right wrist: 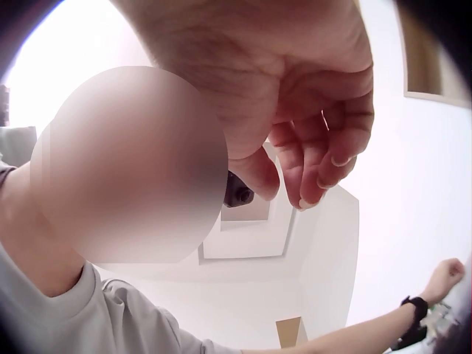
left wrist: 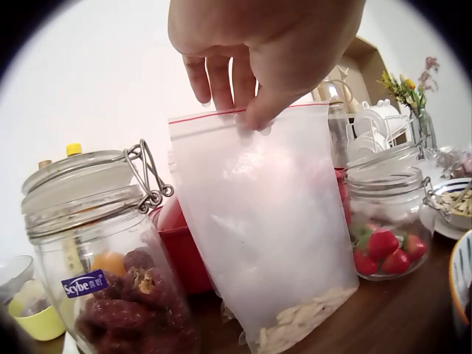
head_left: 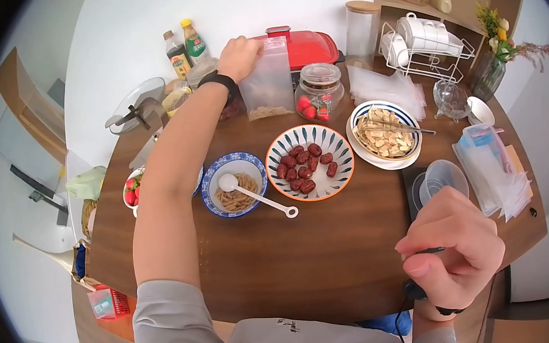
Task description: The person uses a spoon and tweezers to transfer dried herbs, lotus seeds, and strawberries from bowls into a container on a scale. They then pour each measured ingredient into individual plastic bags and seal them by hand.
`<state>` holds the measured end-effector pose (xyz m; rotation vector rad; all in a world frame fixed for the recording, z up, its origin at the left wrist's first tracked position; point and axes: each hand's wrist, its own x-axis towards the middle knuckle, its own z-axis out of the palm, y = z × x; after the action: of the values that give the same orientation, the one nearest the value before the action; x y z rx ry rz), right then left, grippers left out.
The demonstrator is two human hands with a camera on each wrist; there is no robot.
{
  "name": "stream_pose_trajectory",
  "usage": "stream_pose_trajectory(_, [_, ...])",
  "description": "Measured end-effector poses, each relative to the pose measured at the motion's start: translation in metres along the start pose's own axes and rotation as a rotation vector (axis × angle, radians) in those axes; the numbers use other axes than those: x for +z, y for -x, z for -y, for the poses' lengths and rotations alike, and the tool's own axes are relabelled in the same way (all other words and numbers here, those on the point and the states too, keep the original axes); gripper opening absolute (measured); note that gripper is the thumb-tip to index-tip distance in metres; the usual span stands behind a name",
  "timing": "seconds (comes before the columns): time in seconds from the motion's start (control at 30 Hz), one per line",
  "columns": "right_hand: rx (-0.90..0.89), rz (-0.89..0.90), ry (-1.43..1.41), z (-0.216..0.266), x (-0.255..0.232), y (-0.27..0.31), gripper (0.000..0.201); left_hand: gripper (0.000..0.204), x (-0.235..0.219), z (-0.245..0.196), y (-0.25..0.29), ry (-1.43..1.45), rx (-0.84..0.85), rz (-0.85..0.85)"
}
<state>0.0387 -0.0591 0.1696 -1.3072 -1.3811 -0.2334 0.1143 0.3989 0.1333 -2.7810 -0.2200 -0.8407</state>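
Note:
At the back of the table my left hand (head_left: 240,58) pinches the top edge of a clear zip bag (left wrist: 258,214) with a red seal line. Pale slices (left wrist: 306,318) lie in the bottom of this bag, which hangs upright. A clip-top glass jar (left wrist: 110,251) of dark red dried fruit stands left of the bag, and a glass jar (left wrist: 387,228) with red strawberry-like pieces stands right of it. Raised over the right front of the table, my right hand (head_left: 456,246) has loosely curled fingers. The right wrist view shows nothing held between them.
Along the table stand a blue-patterned bowl (head_left: 208,198) with a white spoon (head_left: 257,197), a plate of red dates (head_left: 342,144) and a bowl of pale slices (head_left: 384,133). Behind are a red cooker (head_left: 308,47), more bags (head_left: 386,89) and a cup rack (head_left: 433,54). A plastic cup (head_left: 446,177) stands right.

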Motion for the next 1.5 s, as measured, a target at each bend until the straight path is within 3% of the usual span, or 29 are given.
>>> stream_pose_trajectory(0.17, [-0.022, 0.01, -0.007, -0.003, 0.004, -0.001, 0.023, 0.008, 0.012, 0.001, 0.001, -0.106, 0.07, -0.142])
stream_pose_trajectory(0.23, [-0.01, 0.009, -0.01, -0.003, 0.004, 0.0, 0.024, 0.014, 0.013, -0.005, 0.003, -0.09, 0.037, -0.272])
stream_pose_trajectory(0.37, [0.014, 0.018, 0.0, -0.001, 0.003, -0.001, 0.024, 0.022, 0.005, -0.024, 0.013, -0.021, -0.021, -0.323])
stream_pose_trajectory(0.43, [0.021, 0.014, -0.006, 0.0, 0.004, -0.001, 0.024, 0.032, 0.001, -0.029, 0.019, 0.188, -0.22, 0.26])
stream_pose_trajectory(0.47, [0.023, 0.014, -0.008, 0.0, 0.005, -0.001, 0.024, 0.032, 0.003, -0.028, 0.022, 0.188, -0.221, 0.263])
stream_pose_trajectory(0.53, [0.016, 0.038, 0.007, 0.0, 0.007, -0.001, 0.023, 0.043, 0.014, -0.021, 0.038, 0.241, -0.124, 0.646])
stream_pose_trajectory(0.6, [0.021, 0.056, 0.011, 0.0, 0.009, -0.001, 0.022, 0.049, 0.022, -0.013, 0.053, 0.235, -0.074, 0.601])
stream_pose_trajectory(0.67, [0.032, 0.074, 0.006, -0.002, 0.013, -0.001, 0.022, 0.049, 0.024, -0.012, 0.062, 0.214, -0.083, 0.385])
stream_pose_trajectory(0.73, [0.073, 0.069, 0.038, -0.003, 0.017, -0.001, 0.021, 0.047, -0.009, -0.024, 0.072, 0.2, -0.105, 0.376])
stream_pose_trajectory(0.8, [0.093, 0.1, 0.049, -0.005, 0.024, -0.003, 0.019, 0.04, -0.05, -0.037, 0.087, 0.292, -0.071, 0.261])
stream_pose_trajectory(0.87, [0.198, 0.131, 0.212, -0.01, 0.032, -0.004, 0.017, 0.03, -0.09, -0.049, 0.109, 0.52, -0.08, 0.333])
stream_pose_trajectory(0.97, [0.355, 0.227, 0.239, -0.025, 0.048, -0.008, 0.015, 0.016, -0.149, -0.087, 0.164, 1.24, -0.227, 0.683])
stream_pose_trajectory(1.0, [0.406, 0.257, 0.252, -0.033, 0.055, -0.01, 0.014, 0.014, -0.175, -0.105, 0.178, 1.259, -0.184, 0.9])
stream_pose_trajectory(1.07, [0.385, 0.339, 0.211, -0.052, 0.071, -0.008, 0.017, 0.019, -0.182, -0.134, 0.213, 1.527, -0.037, 1.175])
stream_pose_trajectory(1.1, [0.277, 0.446, 0.299, -0.056, 0.081, -0.009, 0.023, 0.022, -0.177, -0.155, 0.23, 1.736, -0.057, 1.305])
stream_pose_trajectory(1.17, [0.064, 0.6, 0.468, -0.068, 0.101, -0.003, 0.042, 0.026, -0.154, -0.194, 0.26, 2.047, 0.011, 1.373])
stream_pose_trajectory(1.2, [0.053, 0.606, 0.466, -0.069, 0.107, -0.002, 0.042, 0.026, -0.146, -0.207, 0.265, 2.048, 0.006, 1.358])
stream_pose_trajectory(1.27, [0.083, 0.745, 0.532, -0.071, 0.119, -0.002, 0.047, 0.026, -0.132, -0.226, 0.27, 2.363, -0.039, 1.447])
stream_pose_trajectory(1.43, [0.009, 0.841, 0.595, -0.081, 0.14, 0.002, 0.046, 0.028, -0.097, -0.252, 0.283, 2.591, -0.186, 1.43])
stream_pose_trajectory(1.5, [-0.031, 0.847, 0.624, -0.084, 0.146, 0.001, 0.035, 0.028, -0.087, -0.256, 0.286, 2.607, -0.197, 1.441])
